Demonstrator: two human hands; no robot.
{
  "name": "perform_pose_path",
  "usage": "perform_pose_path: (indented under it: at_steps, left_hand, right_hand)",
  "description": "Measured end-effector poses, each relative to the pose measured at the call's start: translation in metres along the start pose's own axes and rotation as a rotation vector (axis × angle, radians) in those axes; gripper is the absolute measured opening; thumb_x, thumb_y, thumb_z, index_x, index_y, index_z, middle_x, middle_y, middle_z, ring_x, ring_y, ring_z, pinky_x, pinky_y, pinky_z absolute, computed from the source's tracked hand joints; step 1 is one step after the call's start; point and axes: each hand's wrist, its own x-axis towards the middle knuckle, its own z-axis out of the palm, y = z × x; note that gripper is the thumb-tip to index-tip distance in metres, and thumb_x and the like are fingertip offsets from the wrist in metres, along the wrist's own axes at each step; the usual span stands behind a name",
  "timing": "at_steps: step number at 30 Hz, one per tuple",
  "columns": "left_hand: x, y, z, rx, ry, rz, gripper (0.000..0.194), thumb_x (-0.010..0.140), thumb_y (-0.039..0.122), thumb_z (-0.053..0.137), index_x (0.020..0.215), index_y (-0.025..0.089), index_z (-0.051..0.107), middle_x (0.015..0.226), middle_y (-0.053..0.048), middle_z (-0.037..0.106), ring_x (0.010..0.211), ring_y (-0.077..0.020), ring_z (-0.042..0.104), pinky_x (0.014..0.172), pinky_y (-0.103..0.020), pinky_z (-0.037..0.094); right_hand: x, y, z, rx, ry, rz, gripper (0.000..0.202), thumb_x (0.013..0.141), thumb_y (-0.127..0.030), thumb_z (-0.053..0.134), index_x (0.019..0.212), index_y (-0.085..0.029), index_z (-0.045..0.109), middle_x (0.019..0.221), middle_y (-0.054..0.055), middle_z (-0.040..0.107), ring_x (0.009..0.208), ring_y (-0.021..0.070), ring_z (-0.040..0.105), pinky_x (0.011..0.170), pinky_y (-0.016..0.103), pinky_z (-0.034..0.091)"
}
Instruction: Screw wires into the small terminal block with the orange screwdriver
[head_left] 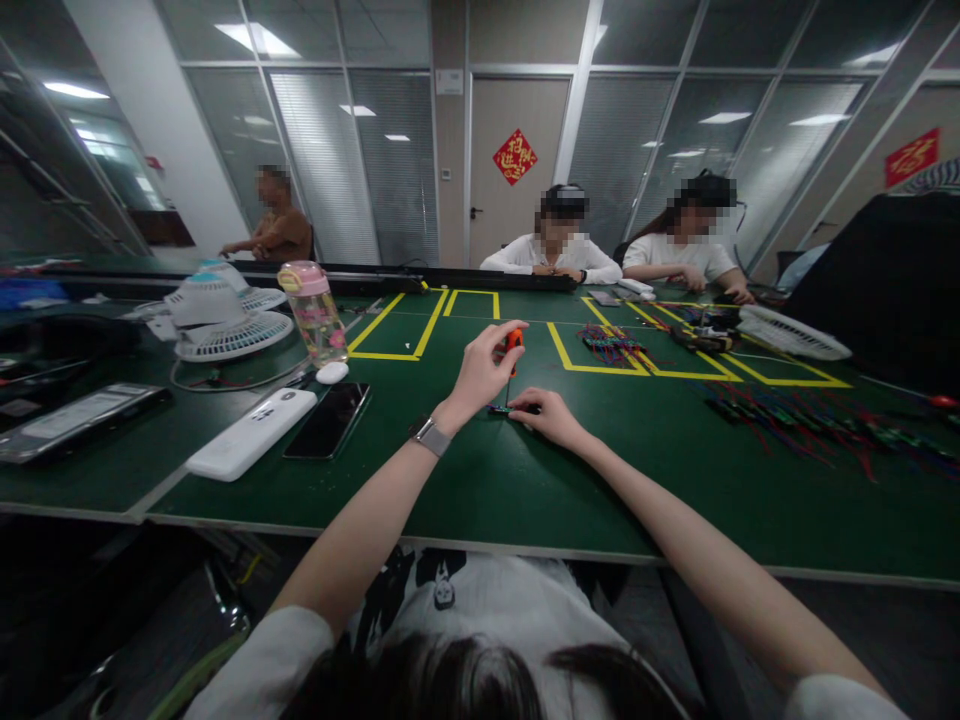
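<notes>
My left hand (486,366), with a watch on its wrist, is closed around the orange and black handle of a screwdriver (514,342). The screwdriver stands upright, its thin shaft pointing down at a small dark circuit board (496,409) on the green table. My right hand (551,415) rests on the table with thumb and fingertips pinched at the board's right end. Fingers hide part of the board, and the screwdriver's tip is too small to make out clearly.
Left of my hands lie a black phone (328,422), a white power bank (253,434) and a bottle (315,315). White fans (225,320) stand farther left. Wired boards (611,345) lie inside yellow tape, more (817,420) at right. Several people sit across the table.
</notes>
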Motion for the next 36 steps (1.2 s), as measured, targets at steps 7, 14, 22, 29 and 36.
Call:
perform_pose_path:
  at_steps: [7,14,22,29,36]
  left_hand:
    - [-0.007,0.014,0.006,0.246,0.014,0.132,0.025,0.090,0.028,0.052,0.114,0.022,0.056,0.097,-0.003,0.053,0.080,-0.0118,0.057,0.074,-0.024,0.050]
    - [-0.003,0.004,0.004,0.092,0.078,0.027,0.024,0.093,0.026,0.047,0.115,0.021,0.055,0.098,-0.003,0.060,0.070,-0.0081,0.061,0.061,-0.018,0.050]
    - [-0.002,-0.003,0.001,0.014,0.031,-0.017,0.024,0.093,0.021,0.044,0.116,0.021,0.051,0.101,-0.004,0.062,0.072,-0.0084,0.064,0.066,-0.020,0.053]
    - [0.001,-0.003,-0.002,-0.072,-0.041,-0.039,0.021,0.092,0.021,0.045,0.112,0.020,0.052,0.097,-0.003,0.059,0.067,-0.0075,0.063,0.058,-0.017,0.052]
    - [0.000,-0.002,0.001,0.060,0.023,0.038,0.019,0.091,0.021,0.049,0.108,0.022,0.057,0.097,-0.002,0.055,0.071,-0.0075,0.060,0.064,-0.019,0.053]
  right_hand:
    - [0.000,-0.002,0.000,-0.014,0.007,0.001,0.016,0.077,-0.023,0.066,0.089,-0.015,0.074,0.085,0.007,0.068,0.073,0.0162,0.062,0.071,0.029,0.048]
    - [0.000,-0.002,0.000,-0.016,-0.001,0.006,0.017,0.077,-0.023,0.066,0.089,-0.016,0.074,0.086,0.007,0.069,0.076,0.0168,0.062,0.072,0.029,0.048]
    - [0.000,-0.001,-0.001,0.003,-0.005,0.004,0.016,0.076,-0.024,0.067,0.089,-0.016,0.074,0.087,0.007,0.068,0.077,0.0165,0.061,0.073,0.029,0.047]
    - [0.000,0.000,-0.001,-0.011,-0.004,0.000,0.016,0.077,-0.024,0.066,0.089,-0.016,0.074,0.086,0.007,0.068,0.077,0.0165,0.061,0.073,0.028,0.047]
    - [0.000,-0.002,-0.002,-0.020,-0.008,0.008,0.016,0.077,-0.023,0.066,0.089,-0.016,0.074,0.088,0.007,0.068,0.078,0.0171,0.062,0.072,0.029,0.047]
